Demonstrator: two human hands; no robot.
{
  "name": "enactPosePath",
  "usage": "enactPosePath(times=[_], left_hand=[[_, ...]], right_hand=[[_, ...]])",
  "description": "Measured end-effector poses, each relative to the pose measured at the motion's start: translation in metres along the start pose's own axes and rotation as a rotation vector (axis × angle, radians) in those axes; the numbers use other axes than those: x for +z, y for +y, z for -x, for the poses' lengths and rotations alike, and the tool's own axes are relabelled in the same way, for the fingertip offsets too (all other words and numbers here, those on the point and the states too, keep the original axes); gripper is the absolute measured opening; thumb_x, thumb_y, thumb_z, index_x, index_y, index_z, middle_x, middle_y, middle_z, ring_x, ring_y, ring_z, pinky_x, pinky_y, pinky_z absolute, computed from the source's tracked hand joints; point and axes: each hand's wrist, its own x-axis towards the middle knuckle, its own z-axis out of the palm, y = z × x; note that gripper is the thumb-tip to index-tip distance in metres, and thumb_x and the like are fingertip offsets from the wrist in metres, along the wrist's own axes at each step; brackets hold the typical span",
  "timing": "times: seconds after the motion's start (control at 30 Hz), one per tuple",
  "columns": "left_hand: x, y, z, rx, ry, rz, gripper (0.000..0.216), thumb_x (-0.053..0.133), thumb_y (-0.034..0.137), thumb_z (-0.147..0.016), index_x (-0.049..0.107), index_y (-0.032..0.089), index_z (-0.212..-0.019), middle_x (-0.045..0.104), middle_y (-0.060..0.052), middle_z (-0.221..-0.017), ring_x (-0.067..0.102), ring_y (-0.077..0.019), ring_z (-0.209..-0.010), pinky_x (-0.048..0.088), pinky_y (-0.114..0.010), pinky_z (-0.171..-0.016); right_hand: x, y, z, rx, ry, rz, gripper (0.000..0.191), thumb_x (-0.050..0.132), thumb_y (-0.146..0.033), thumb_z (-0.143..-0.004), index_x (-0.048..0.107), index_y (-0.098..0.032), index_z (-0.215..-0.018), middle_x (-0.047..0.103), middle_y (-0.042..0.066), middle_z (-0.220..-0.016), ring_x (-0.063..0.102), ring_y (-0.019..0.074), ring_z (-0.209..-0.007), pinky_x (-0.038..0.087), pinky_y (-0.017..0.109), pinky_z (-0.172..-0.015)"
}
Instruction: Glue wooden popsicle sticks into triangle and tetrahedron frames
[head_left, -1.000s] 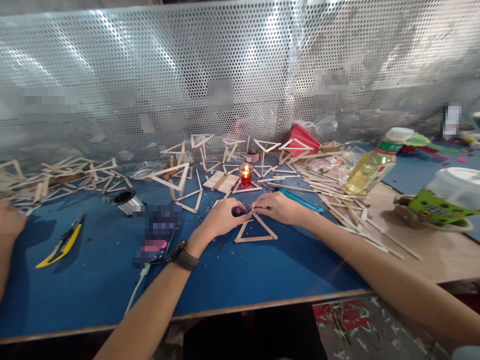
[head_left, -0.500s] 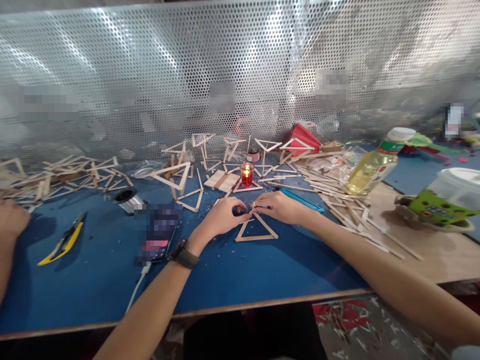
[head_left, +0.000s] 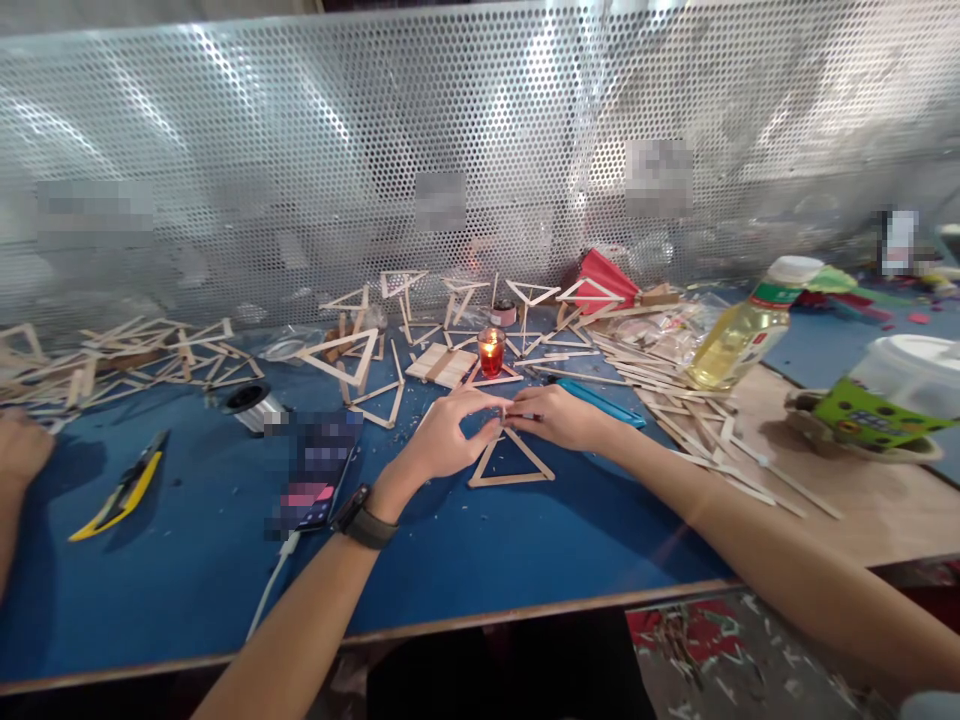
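A triangle of flat wooden sticks (head_left: 512, 479) lies on the blue table, its tip pointing away from me. Over that tip my left hand (head_left: 450, 432) curves, thumb and forefinger pinching at a small pale piece (head_left: 504, 412), perhaps a stick end. My right hand (head_left: 564, 415) meets it from the other side with fingers pressed together. A thin dark line shows at its fingertips; whether it is a held object is unclear. Just beyond the hands, a lit candle in a red glass (head_left: 491, 353) stands by another stick triangle.
Stick frames (head_left: 375, 350) stand along the perforated metal screen (head_left: 300, 150). Loose sticks (head_left: 720, 440) and an oil bottle (head_left: 742, 330) are at right, near a blue tool (head_left: 600, 402). At left are a phone (head_left: 322, 480), a yellow knife (head_left: 124, 495) and another person's hand (head_left: 22, 445).
My left forefinger has straightened and reached toward the right fingertips, widening the gap above the thumb. The right hand has barely moved. The view has shifted slightly.
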Motion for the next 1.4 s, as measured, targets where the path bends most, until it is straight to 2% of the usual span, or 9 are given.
enactPosePath(times=[0.3, 0.67, 0.83, 0.93, 1.03, 1.13, 1.23, 1.33, 1.4], left_hand=[[0.003, -0.004, -0.001, -0.007, 0.047, -0.002, 0.017, 0.065, 0.036, -0.096, 0.074, 0.024, -0.103, 0.076, -0.005, -0.104, 0.067, -0.0235, -0.104, 0.054, -0.039, -0.095], [0.003, -0.003, -0.001, 0.002, 0.039, -0.004, 0.015, 0.066, 0.034, -0.096, 0.074, 0.024, -0.103, 0.077, -0.004, -0.102, 0.067, -0.0227, -0.102, 0.053, -0.038, -0.094], [-0.011, 0.002, -0.001, -0.018, 0.061, -0.096, 0.014, 0.059, 0.023, -0.09, 0.068, 0.021, -0.1, 0.074, -0.006, -0.1, 0.066, -0.0217, -0.092, 0.053, -0.035, -0.085], [-0.028, 0.005, 0.004, -0.213, 0.144, -0.356, 0.004, 0.058, 0.019, -0.08, 0.062, 0.02, -0.081, 0.069, -0.005, -0.079, 0.063, -0.0208, -0.071, 0.05, -0.033, -0.069], [-0.051, 0.009, 0.017, -0.589, 0.082, -0.69, 0.009, 0.059, 0.027, -0.08, 0.061, 0.02, -0.076, 0.069, -0.01, -0.077, 0.065, -0.027, -0.072, 0.05, -0.036, -0.064], [-0.075, 0.004, 0.036, -0.92, -0.004, -0.85, 0.032, 0.056, 0.041, -0.084, 0.066, 0.013, -0.098, 0.071, -0.021, -0.1, 0.068, -0.0394, -0.096, 0.054, -0.042, -0.074], [-0.095, -0.016, 0.053, -1.195, -0.06, -0.865, 0.074, 0.061, 0.054, -0.079, 0.053, 0.003, -0.133, 0.062, -0.032, -0.128, 0.059, -0.05, -0.119, 0.053, -0.051, -0.088], [-0.105, -0.041, 0.061, -1.327, -0.137, -0.776, 0.109, 0.068, 0.059, -0.073, 0.024, 0.003, -0.156, 0.058, -0.035, -0.136, 0.06, -0.0508, -0.12, 0.053, -0.053, -0.09], [-0.107, -0.053, 0.063, -1.338, -0.135, -0.739, 0.118, 0.068, 0.061, -0.073, 0.013, 0.004, -0.159, 0.06, -0.034, -0.135, 0.064, -0.0487, -0.118, 0.053, -0.05, -0.089]], right_hand=[[0.0, -0.002, 0.0, 0.012, 0.014, 0.004, 0.031, 0.051, -0.033, -0.105, 0.077, -0.016, -0.105, 0.074, 0.013, -0.097, 0.071, 0.0206, -0.083, 0.055, 0.032, -0.076], [0.002, 0.002, 0.001, 0.025, 0.008, 0.013, 0.032, 0.051, -0.036, -0.105, 0.076, -0.016, -0.104, 0.074, 0.012, -0.096, 0.069, 0.02, -0.08, 0.054, 0.031, -0.074], [0.002, 0.001, 0.0, 0.025, 0.015, -0.016, 0.028, 0.055, -0.035, -0.103, 0.076, -0.017, -0.105, 0.074, 0.011, -0.096, 0.07, 0.0203, -0.084, 0.055, 0.031, -0.077], [0.001, -0.001, 0.0, 0.04, 0.018, -0.038, 0.028, 0.055, -0.035, -0.103, 0.076, -0.016, -0.106, 0.075, 0.012, -0.098, 0.07, 0.0206, -0.086, 0.055, 0.032, -0.079], [0.0, -0.002, -0.001, 0.057, -0.002, -0.055, 0.029, 0.054, -0.035, -0.104, 0.076, -0.017, -0.107, 0.075, 0.011, -0.099, 0.071, 0.0203, -0.088, 0.056, 0.032, -0.08], [-0.001, -0.002, -0.002, 0.054, -0.013, -0.06, 0.03, 0.053, -0.034, -0.104, 0.076, -0.016, -0.108, 0.076, 0.012, -0.101, 0.071, 0.0208, -0.089, 0.056, 0.033, -0.079], [0.0, -0.002, -0.002, 0.052, -0.007, -0.049, 0.029, 0.054, -0.033, -0.104, 0.076, -0.015, -0.108, 0.076, 0.013, -0.102, 0.071, 0.0218, -0.09, 0.056, 0.034, -0.081], [0.001, -0.002, -0.001, 0.059, -0.005, -0.047, 0.028, 0.054, -0.033, -0.104, 0.077, -0.017, -0.108, 0.076, 0.012, -0.103, 0.071, 0.0218, -0.092, 0.056, 0.035, -0.082], [0.001, -0.002, 0.0, 0.064, -0.007, -0.046, 0.027, 0.055, -0.033, -0.104, 0.077, -0.018, -0.108, 0.076, 0.011, -0.103, 0.071, 0.0211, -0.091, 0.056, 0.034, -0.082]])
